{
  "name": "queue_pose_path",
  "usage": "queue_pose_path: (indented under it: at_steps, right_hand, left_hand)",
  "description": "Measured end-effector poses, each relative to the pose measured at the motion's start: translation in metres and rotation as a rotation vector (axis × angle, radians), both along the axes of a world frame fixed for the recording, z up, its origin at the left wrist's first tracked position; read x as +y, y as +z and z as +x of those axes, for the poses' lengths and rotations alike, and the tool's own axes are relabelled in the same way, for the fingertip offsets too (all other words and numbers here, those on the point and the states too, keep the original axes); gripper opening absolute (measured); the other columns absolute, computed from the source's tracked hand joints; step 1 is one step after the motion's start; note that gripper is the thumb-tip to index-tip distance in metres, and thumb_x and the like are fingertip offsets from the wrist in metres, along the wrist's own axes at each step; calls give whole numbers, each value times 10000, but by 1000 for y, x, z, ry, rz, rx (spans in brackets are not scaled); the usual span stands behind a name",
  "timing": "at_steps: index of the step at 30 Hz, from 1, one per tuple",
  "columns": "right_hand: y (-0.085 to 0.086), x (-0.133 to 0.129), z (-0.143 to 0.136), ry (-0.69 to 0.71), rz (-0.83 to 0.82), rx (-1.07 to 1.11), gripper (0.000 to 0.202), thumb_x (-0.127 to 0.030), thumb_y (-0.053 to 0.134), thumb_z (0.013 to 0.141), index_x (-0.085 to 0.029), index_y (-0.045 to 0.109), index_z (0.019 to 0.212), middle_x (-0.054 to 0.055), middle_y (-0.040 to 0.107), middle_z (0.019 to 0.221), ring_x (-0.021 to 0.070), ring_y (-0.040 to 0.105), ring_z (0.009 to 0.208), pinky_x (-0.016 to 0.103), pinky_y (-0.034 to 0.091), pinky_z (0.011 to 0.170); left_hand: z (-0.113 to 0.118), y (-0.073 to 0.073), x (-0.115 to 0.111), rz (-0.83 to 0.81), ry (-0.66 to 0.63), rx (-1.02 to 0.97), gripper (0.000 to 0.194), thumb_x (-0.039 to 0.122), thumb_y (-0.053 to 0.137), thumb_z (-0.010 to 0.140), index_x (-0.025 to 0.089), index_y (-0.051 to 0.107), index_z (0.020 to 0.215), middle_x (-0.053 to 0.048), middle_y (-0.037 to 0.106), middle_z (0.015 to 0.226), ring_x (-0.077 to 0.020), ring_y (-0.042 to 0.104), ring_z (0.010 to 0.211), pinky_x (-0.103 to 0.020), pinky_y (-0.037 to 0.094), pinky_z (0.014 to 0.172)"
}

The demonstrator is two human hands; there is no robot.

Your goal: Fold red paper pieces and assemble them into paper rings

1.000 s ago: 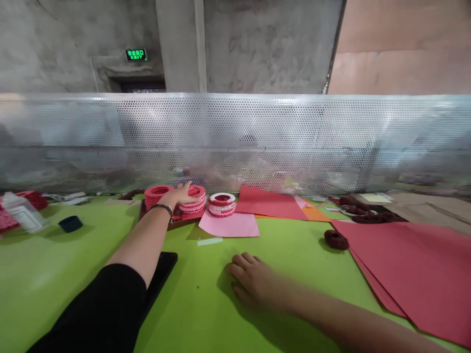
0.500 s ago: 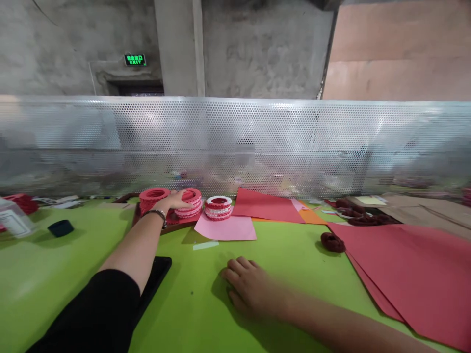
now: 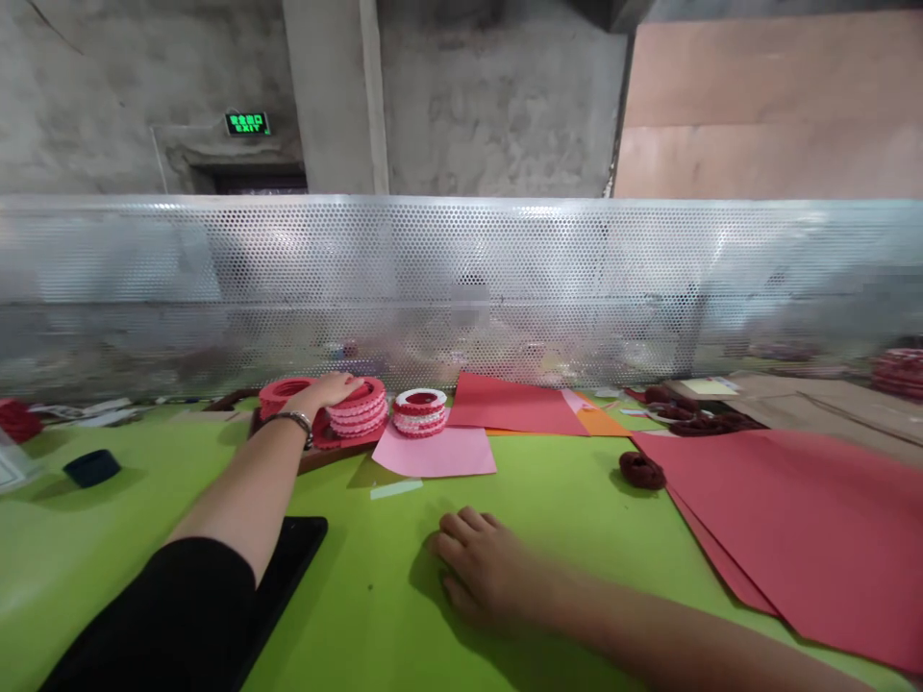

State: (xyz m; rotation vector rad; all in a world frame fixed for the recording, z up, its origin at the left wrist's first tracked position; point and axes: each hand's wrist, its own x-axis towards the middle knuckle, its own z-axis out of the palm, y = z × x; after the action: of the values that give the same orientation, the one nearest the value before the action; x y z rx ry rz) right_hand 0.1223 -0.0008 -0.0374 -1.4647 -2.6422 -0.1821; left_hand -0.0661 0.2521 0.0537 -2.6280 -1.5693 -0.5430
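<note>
My left hand [image 3: 333, 389] reaches to the far side of the green table [image 3: 361, 586] and rests over the rim of a stack of pink and red rings [image 3: 359, 413]; its fingertips are too small to tell whether they grip. Behind its wrist stands another red ring stack [image 3: 278, 392]. To the right, a smaller stack of white and red rings [image 3: 419, 415] sits on pink paper [image 3: 447, 454]. My right hand [image 3: 480, 562] lies on the table with curled fingers, and whatever is under them is hidden.
Red sheets [image 3: 808, 529] cover the right side, beside a dark red yarn bundle [image 3: 641, 470]. A black flat object [image 3: 295, 557] lies under my left forearm. A dark round cap [image 3: 92, 467] sits at left. A perforated metal panel [image 3: 468, 288] borders the back.
The view has shifted slightly, moving most things a little left in the picture. My left hand stays at the ring stack, its fingers slightly more drawn in. My right hand keeps its place on the table.
</note>
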Motion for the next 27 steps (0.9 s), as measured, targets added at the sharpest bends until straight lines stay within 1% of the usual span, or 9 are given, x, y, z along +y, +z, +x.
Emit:
queue_pose_path:
  at_steps: [3, 6, 10, 14, 18, 21, 23, 25, 27]
  right_hand:
    - [3, -1, -2, -16, -11, -28, 238, -253, 402, 786, -139, 505, 968, 105, 539, 958, 213, 465, 855, 342, 392, 744]
    - [5, -1, -3, -30, -30, -51, 246, -273, 403, 788, -142, 505, 969, 103, 543, 962, 216, 474, 863, 341, 398, 746]
    - [1, 1, -2, -38, -16, -41, 262, -291, 400, 788, -147, 500, 982, 97, 540, 973, 218, 475, 874, 346, 402, 753]
    - [0, 1, -1, -28, -18, -33, 264, -283, 400, 787, -144, 497, 990, 98, 538, 975, 217, 471, 880, 354, 398, 769]
    - [0, 1, -1, -31, -24, -26, 254, -276, 396, 784, -146, 499, 976, 99, 540, 961, 217, 468, 867, 357, 401, 755]
    - [-1, 1, 0, -20, -3, -14, 256, -280, 398, 778, -150, 495, 976, 97, 538, 961, 218, 467, 867, 355, 403, 752]
    - [-1, 1, 0, -12, 1, 0, 249, -278, 400, 775, -154, 494, 969, 91, 537, 958, 213, 467, 861, 347, 405, 750]
    - [-1, 0, 0, -6, -10, 11, 242, -275, 402, 774, -157, 494, 963, 87, 536, 957, 209, 465, 864, 341, 404, 762]
    - [-1, -1, 0, -8, -21, 20, 242, -270, 405, 775, -156, 495, 968, 88, 535, 965, 209, 463, 875, 343, 398, 782]
  left_hand:
    - [6, 8, 0, -58, 50, 149, 286, 284, 494, 827, 142, 506, 1075, -65, 533, 1081, -218, 548, 912, -393, 470, 748]
    - [11, 10, 0, -96, 89, 248, 275, 270, 490, 831, 158, 501, 1082, -76, 528, 1093, -200, 548, 913, -386, 470, 752]
    - [15, 10, 1, -138, 119, 308, 286, 267, 495, 829, 152, 493, 1090, -81, 525, 1094, -200, 548, 915, -390, 469, 752]
    - [15, 16, 2, -218, 134, 328, 282, 269, 495, 828, 155, 497, 1086, -75, 528, 1091, -201, 549, 913, -387, 470, 749]
    - [15, 19, 0, -274, 116, 277, 282, 273, 493, 829, 150, 500, 1082, -73, 529, 1089, -204, 550, 908, -389, 471, 747]
    - [15, 14, -4, -268, 77, 187, 263, 267, 489, 832, 169, 507, 1075, -72, 528, 1095, -195, 548, 913, -377, 470, 752]
    - [13, 12, -7, -239, 41, 104, 267, 281, 491, 829, 156, 517, 1063, -61, 534, 1084, -212, 547, 914, -381, 470, 752]
    - [7, 16, -9, -194, 16, 8, 288, 300, 498, 821, 131, 524, 1053, -48, 540, 1067, -239, 547, 909, -392, 471, 748]
    - [-2, 26, -12, -139, 13, -94, 290, 304, 501, 819, 129, 527, 1049, -46, 541, 1064, -242, 547, 910, -394, 470, 749]
